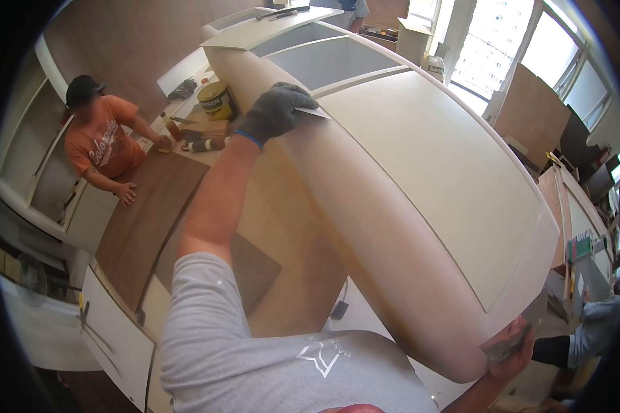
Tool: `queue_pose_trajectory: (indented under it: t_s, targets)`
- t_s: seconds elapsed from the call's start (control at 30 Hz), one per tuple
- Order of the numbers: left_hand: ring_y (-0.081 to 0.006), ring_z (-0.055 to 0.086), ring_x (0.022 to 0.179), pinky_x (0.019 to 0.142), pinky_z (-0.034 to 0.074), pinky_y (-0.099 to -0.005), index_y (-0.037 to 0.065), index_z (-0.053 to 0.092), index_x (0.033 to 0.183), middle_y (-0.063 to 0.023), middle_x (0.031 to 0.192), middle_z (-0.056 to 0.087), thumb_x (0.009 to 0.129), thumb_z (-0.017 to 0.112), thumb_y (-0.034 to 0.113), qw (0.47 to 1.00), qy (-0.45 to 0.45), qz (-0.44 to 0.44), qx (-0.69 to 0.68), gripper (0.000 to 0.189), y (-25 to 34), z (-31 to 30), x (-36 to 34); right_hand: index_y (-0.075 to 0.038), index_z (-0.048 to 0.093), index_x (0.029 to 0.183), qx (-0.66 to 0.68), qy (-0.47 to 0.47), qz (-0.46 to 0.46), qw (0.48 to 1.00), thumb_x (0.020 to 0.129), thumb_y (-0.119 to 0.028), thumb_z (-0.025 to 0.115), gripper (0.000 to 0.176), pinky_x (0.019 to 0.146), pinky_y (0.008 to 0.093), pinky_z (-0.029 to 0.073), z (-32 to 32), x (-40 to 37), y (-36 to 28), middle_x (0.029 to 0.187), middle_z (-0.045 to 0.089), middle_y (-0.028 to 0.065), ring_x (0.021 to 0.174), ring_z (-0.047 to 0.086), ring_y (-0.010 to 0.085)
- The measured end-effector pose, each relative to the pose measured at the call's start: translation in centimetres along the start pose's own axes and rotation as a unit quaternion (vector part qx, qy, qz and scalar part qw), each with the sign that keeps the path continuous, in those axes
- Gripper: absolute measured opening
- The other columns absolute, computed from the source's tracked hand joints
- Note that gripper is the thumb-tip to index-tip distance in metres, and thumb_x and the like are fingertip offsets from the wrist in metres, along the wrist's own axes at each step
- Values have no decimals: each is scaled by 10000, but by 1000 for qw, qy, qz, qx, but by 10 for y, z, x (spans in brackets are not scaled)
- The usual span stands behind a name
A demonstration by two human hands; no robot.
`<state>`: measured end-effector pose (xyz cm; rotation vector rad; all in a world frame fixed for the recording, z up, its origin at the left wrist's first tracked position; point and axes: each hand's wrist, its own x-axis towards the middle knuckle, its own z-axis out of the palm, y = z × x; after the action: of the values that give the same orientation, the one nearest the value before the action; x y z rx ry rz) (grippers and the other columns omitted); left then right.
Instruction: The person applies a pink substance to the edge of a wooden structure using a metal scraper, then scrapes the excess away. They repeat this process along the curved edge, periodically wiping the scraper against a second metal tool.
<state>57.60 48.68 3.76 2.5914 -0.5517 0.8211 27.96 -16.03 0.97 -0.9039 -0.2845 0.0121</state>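
A long, pale furniture body with a rounded edge (386,227) lies across the view, topped by a flat cream panel (427,165). My left hand (275,113), in a dark grey glove, reaches to the far part of the rounded edge. Its fingers are closed on a thin whitish sheet (315,111) that lies against the surface. At the near corner of the body, my bare right hand (515,354) grips a reddish-brown sheet (503,342) that looks like sandpaper, pressed on the rounded end. Some right-hand fingers are hidden.
Grey open compartments (337,62) sit beyond the panel. On the left, a person in an orange shirt (110,134) leans on a brown board (151,213). A yellow-and-black can (217,102) stands near my left hand. Another person's blue-grey sleeve (596,330) shows at right.
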Motion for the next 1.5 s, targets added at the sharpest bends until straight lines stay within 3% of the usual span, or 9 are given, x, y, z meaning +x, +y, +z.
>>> queue_pose_trajectory:
  t_s: [0.2, 0.37, 0.43, 0.53, 0.67, 0.9, 1.1, 1.27, 1.5]
  targets:
    - [-312, 695, 1131, 1046, 545, -404, 153, 846, 1064, -74, 1139, 790, 797, 644, 6, 1000, -2, -11, 16, 365, 10, 2, -2, 111, 560, 1373, 13, -75, -17, 997, 1143, -313, 468, 490, 1217, 404, 357, -5, 1, -1, 1357, 626, 169, 1320, 558, 230]
    - [-306, 698, 1104, 1030, 542, -399, 154, 847, 1043, -62, 1118, 790, 803, 655, 19, 999, 9, 14, 40, 336, 11, 3, -5, 23, 658, 1116, -106, 273, -78, 953, 1142, -301, 456, 382, 849, 334, 482, 12, -4, 15, 993, 672, 97, 940, 623, 187]
    - [-305, 698, 1096, 1026, 540, -397, 158, 847, 1039, -64, 1108, 789, 807, 659, 27, 998, 3, 20, 53, 327, 13, -1, -6, 20, 658, 1120, -136, 337, -100, 926, 1142, -295, 456, 375, 858, 344, 485, 23, 3, 18, 999, 675, 97, 945, 623, 188]
    - [-308, 700, 1093, 1017, 546, -400, 164, 847, 1042, -71, 1103, 790, 804, 655, 18, 998, -15, -7, 67, 338, 14, -16, -7, 12, 657, 1131, -154, 287, -102, 940, 1140, -300, 461, 369, 869, 345, 485, 8, -3, 14, 1012, 677, 92, 967, 625, 188]
    - [-314, 704, 1089, 1006, 556, -406, 165, 849, 1040, -75, 1109, 791, 796, 654, 8, 999, 38, 0, 29, 349, 4, -13, -3, 130, 519, 1415, -12, -68, -29, 997, 1160, -296, 434, 504, 1194, 406, 386, -8, 1, 0, 1344, 622, 176, 1255, 586, 235]
    - [-315, 697, 1129, 1039, 550, -402, 151, 848, 1036, -80, 1117, 791, 799, 637, -21, 1000, 16, -8, 26, 361, -1, -2, -1, -2, 650, 1137, -136, 220, -70, 963, 1137, -365, 447, 416, 929, 357, 457, 4, -4, 12, 1037, 661, 67, 1000, 610, 194]
    - [-316, 691, 1132, 1047, 541, -396, 171, 853, 1064, -78, 1129, 790, 799, 635, -1, 999, 13, 8, 28, 384, -8, 3, 0, 107, 576, 1307, -72, 57, -47, 995, 1156, -270, 432, 430, 1100, 382, 437, -8, -6, 2, 1272, 637, 158, 1190, 597, 229]
    - [-308, 692, 1135, 1045, 542, -394, 158, 847, 1057, -80, 1132, 787, 803, 623, -25, 1000, -2, -3, 21, 385, -8, -2, -1, 24, 646, 1161, -116, 204, -49, 971, 1137, -395, 439, 468, 936, 356, 460, -1, -4, 7, 1062, 663, 74, 1022, 611, 203]
    - [-304, 690, 1160, 1055, 541, -396, 148, 843, 1079, -93, 1157, 783, 805, 614, -31, 1000, 23, -1, 4, 400, -12, -10, 5, 58, 656, 1214, -128, 189, -54, 972, 1147, -352, 444, 466, 998, 368, 479, 1, -3, 6, 1143, 690, 115, 1086, 629, 225]
